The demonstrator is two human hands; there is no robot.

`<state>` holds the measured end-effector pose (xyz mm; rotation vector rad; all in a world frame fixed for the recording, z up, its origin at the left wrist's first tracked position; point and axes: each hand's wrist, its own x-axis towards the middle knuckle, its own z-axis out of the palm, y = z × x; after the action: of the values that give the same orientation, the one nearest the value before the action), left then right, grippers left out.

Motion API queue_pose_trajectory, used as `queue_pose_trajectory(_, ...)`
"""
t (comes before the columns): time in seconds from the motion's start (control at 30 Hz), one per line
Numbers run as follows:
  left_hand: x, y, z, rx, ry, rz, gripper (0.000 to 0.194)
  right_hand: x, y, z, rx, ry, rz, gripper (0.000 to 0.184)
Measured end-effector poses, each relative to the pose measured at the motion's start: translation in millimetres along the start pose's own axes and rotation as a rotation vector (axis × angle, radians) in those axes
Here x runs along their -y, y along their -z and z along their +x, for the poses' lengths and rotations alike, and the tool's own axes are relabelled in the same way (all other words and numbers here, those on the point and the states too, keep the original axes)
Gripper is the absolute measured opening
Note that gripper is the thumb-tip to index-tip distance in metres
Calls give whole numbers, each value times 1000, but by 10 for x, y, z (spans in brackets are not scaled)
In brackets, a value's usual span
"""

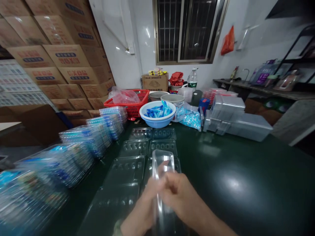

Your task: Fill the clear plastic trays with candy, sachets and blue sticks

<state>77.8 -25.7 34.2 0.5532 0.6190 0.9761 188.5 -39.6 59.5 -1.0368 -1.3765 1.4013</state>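
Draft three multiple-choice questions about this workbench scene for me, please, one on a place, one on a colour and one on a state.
1. Where does the light-blue bowl stand?
A. On the dark green table
B. On top of the cardboard box
C. On the wall shelf

2. What colour is the plastic basket behind the bowl?
A. Blue
B. Red
C. Green

3. How is the clear plastic tray positioned?
A. Lying flat on the table
B. Inside the bowl
C. Raised between the left hand and right hand

Answers:
1. A, since the bowl rests on the table top.
2. B, since its mesh sides show red.
3. C, since both hands clasp it above the table.
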Motion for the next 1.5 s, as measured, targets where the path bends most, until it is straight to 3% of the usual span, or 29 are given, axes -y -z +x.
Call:
queue_pose_trajectory(0.1,-110,34,71,-71,29,24,55,200,371,-39,-84,83,-143,15)
queue_pose_trajectory(0.2,-290,116,111,-138,42,8,57,325,873,7,-225,193,-473,13)
queue_pose_trajectory(0.3,-449,198,108,-151,21,13,62,188,1306,253,-241,234,-1059,12)
queue_pose_trajectory(0.37,-501,224,103,-122,6,16,64,-34,1514,506,-178,154,-1530,12)
queue_pose_trajectory(0.53,-472,237,158,-95,-8,21,67,-498,1820,1073,-70,57,-1686,16)
queue_pose_trajectory(0.67,-453,245,233,-82,2,52,70,-510,1931,1292,-79,63,-1667,17)
queue_pose_trajectory(0.8,-443,181,313,-59,24,-22,65,-356,1810,1252,-176,81,-1568,13)
queue_pose_trajectory(0.93,-354,-1,411,-85,29,-5,64,-216,1217,849,-231,174,-1324,28)
queue_pose_trajectory(1.0,-283,-126,439,-114,16,7,61,-165,845,581,-88,256,-756,27)
queue_pose_trajectory(1.07,-206,-248,441,-112,7,5,57,-120,551,368,10,191,-429,22)
queue_pose_trajectory(1.13,-130,-339,425,-96,21,13,59,-75,390,247,59,80,-231,19)
queue_pose_trajectory(1.23,-25,-393,408,-63,82,41,68,-32,361,184,89,-16,-51,16)
queue_pose_trajectory(1.5,90,-457,399,61,155,9,74,-167,467,93,112,-37,144,24)
